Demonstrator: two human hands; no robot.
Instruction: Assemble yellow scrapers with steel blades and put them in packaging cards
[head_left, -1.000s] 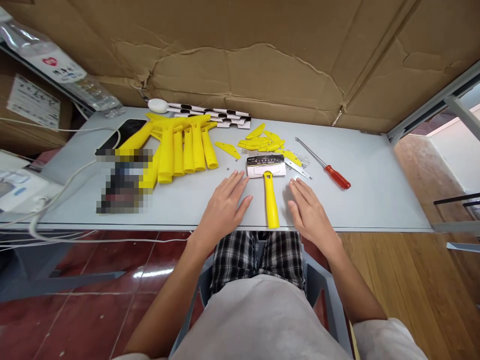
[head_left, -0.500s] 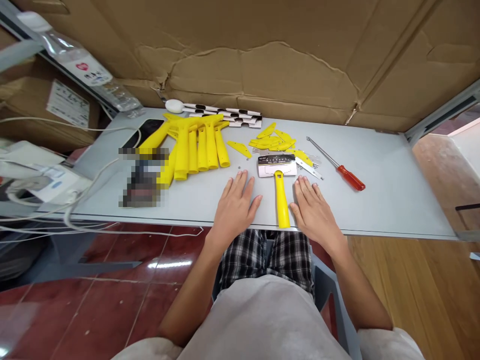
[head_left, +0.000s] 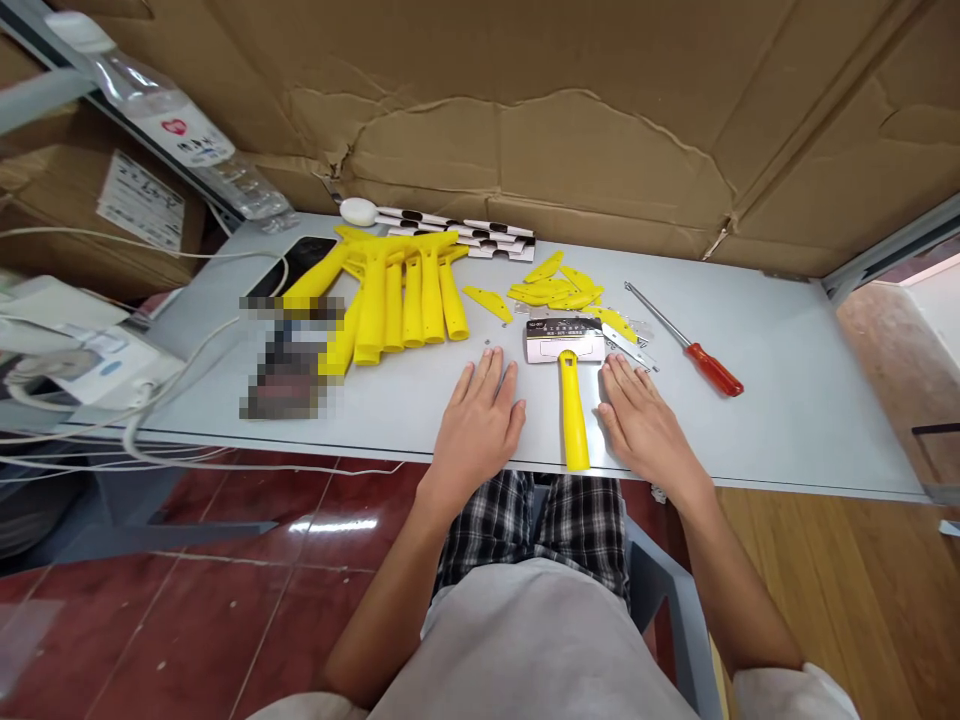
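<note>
Both palms rest flat on the grey table near its front edge. My left hand is open, fingers stretched forward, holding nothing. On the other side, my right hand also lies open and empty. Between them is a scraper with a yellow handle and a printed black-and-white card sleeve over its head; neither hand grips it. Beyond my right fingertips lie a metal blade and a pile of yellow plastic cover pieces. One more yellow piece lies apart, ahead of my left hand.
Several yellow scraper handles are heaped at left. A red-handled screwdriver lies at right. Folded printed cards are along the cardboard back wall. White cables and a power strip crowd the left, below a plastic bottle.
The view has shifted slightly, so everything on the table appears a little lower and further right. Both hands stay flat on the table, and the scraper stays between them.
</note>
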